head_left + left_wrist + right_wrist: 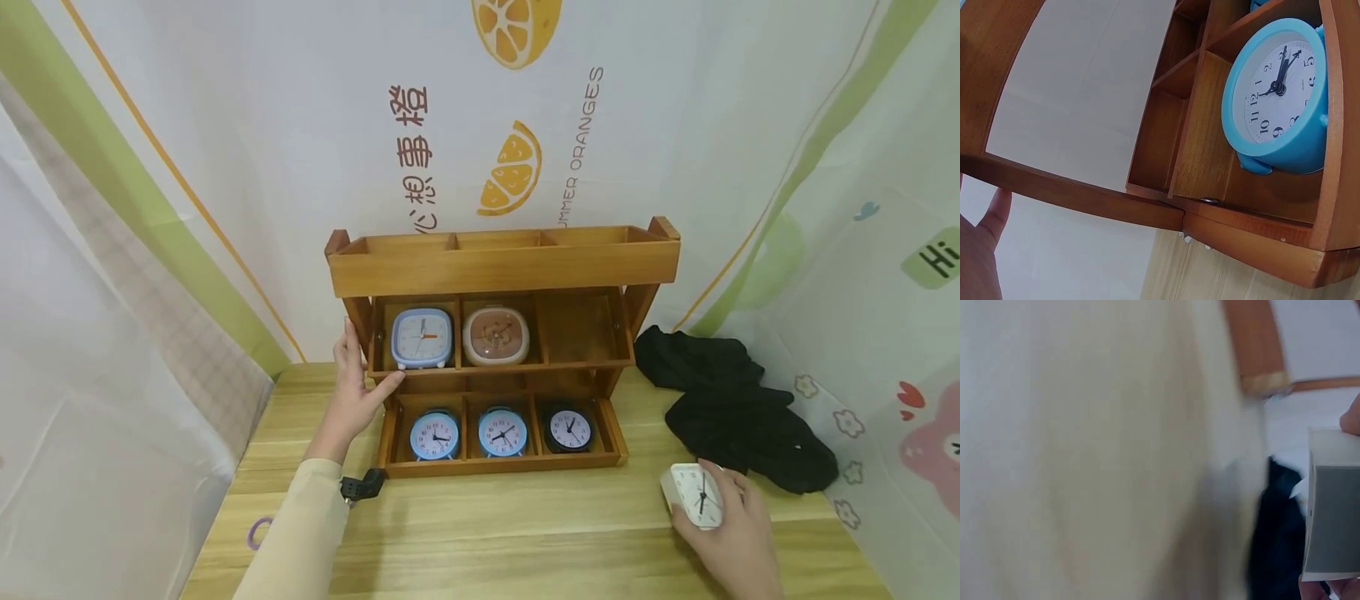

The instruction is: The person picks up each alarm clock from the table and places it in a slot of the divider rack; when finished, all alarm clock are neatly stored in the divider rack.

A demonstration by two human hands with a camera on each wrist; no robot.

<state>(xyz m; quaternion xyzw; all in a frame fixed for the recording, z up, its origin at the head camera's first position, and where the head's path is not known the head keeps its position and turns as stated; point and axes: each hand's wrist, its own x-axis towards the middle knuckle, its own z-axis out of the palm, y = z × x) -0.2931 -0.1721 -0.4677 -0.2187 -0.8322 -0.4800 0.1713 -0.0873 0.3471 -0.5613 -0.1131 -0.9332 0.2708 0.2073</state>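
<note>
My right hand (738, 525) grips a white square alarm clock (692, 493) at the table's right side, thumb on one edge and fingers on the other. In the right wrist view the clock's grey back shows. My left hand (352, 400) rests against the left side of a tiered wooden shelf (502, 271), fingers extended up and thumb at the middle tier's edge. That tier holds a blue square clock (422, 337) and a brown-faced clock (495, 336); its right compartment has none. Two round blue clocks (435, 436) and a black round clock (570, 429) stand in the bottom tier.
Black cloth (742, 417) lies crumpled right of the shelf. A purple ring (258, 533) is on the wooden table (525, 533) at the left. Printed curtains (645, 150) hang behind and at both sides. A small black device (363, 485) shows at my left wrist.
</note>
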